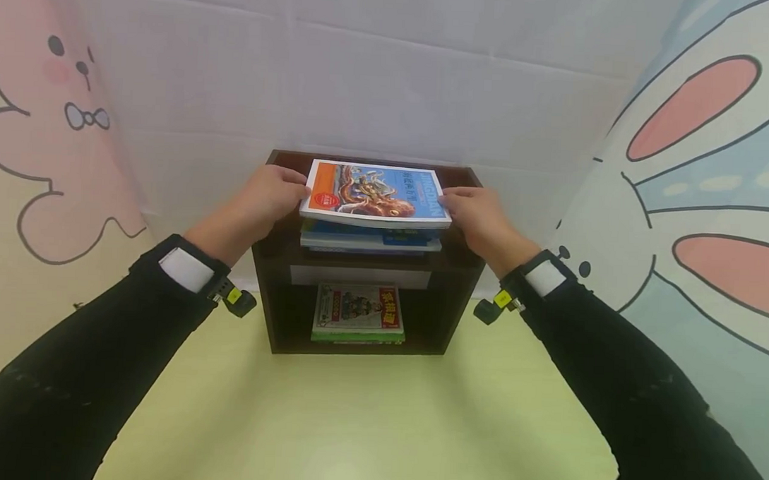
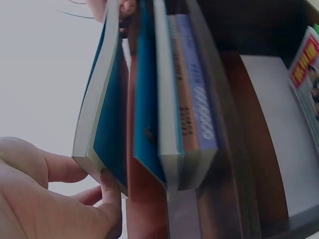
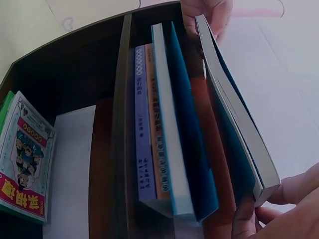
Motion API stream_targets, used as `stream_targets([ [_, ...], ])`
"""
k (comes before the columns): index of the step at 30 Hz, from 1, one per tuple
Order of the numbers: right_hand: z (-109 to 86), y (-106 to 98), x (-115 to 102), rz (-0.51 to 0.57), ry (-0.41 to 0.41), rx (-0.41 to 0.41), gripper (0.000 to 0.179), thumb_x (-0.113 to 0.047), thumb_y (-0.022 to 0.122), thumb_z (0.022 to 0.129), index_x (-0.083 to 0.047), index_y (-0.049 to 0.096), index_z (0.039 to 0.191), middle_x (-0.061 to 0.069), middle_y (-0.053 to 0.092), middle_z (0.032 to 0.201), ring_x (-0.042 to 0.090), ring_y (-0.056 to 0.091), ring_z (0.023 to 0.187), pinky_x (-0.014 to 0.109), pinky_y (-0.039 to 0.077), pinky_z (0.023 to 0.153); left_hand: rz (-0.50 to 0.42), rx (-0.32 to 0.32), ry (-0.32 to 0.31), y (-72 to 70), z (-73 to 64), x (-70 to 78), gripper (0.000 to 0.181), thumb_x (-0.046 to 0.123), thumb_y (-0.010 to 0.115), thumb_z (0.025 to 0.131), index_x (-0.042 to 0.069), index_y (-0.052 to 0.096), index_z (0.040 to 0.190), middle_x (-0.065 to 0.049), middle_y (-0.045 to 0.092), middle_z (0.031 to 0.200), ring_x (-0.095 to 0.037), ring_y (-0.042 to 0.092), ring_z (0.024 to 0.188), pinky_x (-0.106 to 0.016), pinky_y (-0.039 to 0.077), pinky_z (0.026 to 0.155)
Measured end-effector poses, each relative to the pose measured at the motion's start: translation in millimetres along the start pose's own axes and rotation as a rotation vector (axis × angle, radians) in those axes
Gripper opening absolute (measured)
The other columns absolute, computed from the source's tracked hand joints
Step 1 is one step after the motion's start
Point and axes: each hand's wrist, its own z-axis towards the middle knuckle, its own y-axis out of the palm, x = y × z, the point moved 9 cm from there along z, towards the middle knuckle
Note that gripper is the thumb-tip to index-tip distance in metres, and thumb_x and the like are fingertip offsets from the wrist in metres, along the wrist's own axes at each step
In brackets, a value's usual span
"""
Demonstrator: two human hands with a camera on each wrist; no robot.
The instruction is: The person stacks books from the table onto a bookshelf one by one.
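Observation:
A paperback book (image 1: 380, 192) with a blue and orange cover and an octopus picture lies level between my two hands. My left hand (image 1: 273, 199) pinches its left edge, thumb and fingers on opposite faces. At the other end my right hand (image 1: 479, 216) pinches the right edge the same way. Both wrist views show a gap between this book (image 2: 85, 117) and the stack of books (image 3: 172, 124) below it. That stack sits on the upper level of a dark brown bookshelf (image 1: 265, 264); its top book has a lifted blue cover (image 3: 192, 149).
On the lower shelf lies a small pile of books (image 1: 359, 313) with a red and white cover on top and green edges. A white cloth (image 1: 377, 77) hangs behind the bookshelf. Cartoon panels (image 1: 697, 201) stand at both sides, over a pale yellow-green floor (image 1: 346, 415).

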Motion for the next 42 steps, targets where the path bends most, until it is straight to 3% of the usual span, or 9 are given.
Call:
stream_targets([
  [9, 9.6, 5, 20, -0.06, 0.03, 0.011, 0.046, -0.027, 0.065, 0.113, -0.005, 0.065, 0.153, 0.014, 0.063, 0.149, 0.031, 0.063, 0.127, 0.04, 0.05, 0.119, 0.056, 0.009, -0.009, 15.7, 9.1, -9.8, 0.054, 0.02, 0.06, 0.112, -0.004, 0.05, 0.159, -0.025, 0.051, 0.157, -0.041, 0.051, 0.137, -0.054, 0.05, 0.119],
  [17, 14.6, 17, 31, -0.094, 0.02, 0.009, 0.044, -0.027, 0.065, 0.113, -0.004, 0.066, 0.151, 0.015, 0.066, 0.144, 0.031, 0.068, 0.121, 0.04, 0.055, 0.113, 0.065, -0.009, -0.034, 24.4, 15.6, -27.8, 0.054, 0.018, 0.057, 0.112, -0.007, 0.048, 0.16, -0.027, 0.049, 0.158, -0.041, 0.05, 0.138, -0.053, 0.049, 0.12],
  [27, 13.9, 24, 34, -0.114, 0.007, -0.001, 0.043, -0.024, 0.065, 0.113, -0.001, 0.066, 0.15, 0.017, 0.064, 0.143, 0.033, 0.066, 0.12, 0.043, 0.057, 0.11, 0.124, 0.003, 0.012, 23.5, 10.9, -31.6, 0.051, 0.017, 0.056, 0.112, -0.008, 0.051, 0.156, -0.026, 0.055, 0.149, -0.041, 0.054, 0.13, -0.054, 0.054, 0.114],
  [42, 15.5, 33, 26, -0.275, -0.054, -0.027, 0.048, -0.029, 0.066, 0.112, -0.001, 0.064, 0.151, 0.016, 0.064, 0.141, 0.034, 0.062, 0.121, 0.044, 0.057, 0.108, 0.216, 0.055, 0.064, 20.7, 9.2, -30.4, 0.049, 0.017, 0.057, 0.111, -0.007, 0.054, 0.153, -0.026, 0.062, 0.138, -0.04, 0.059, 0.12, -0.053, 0.058, 0.107],
])
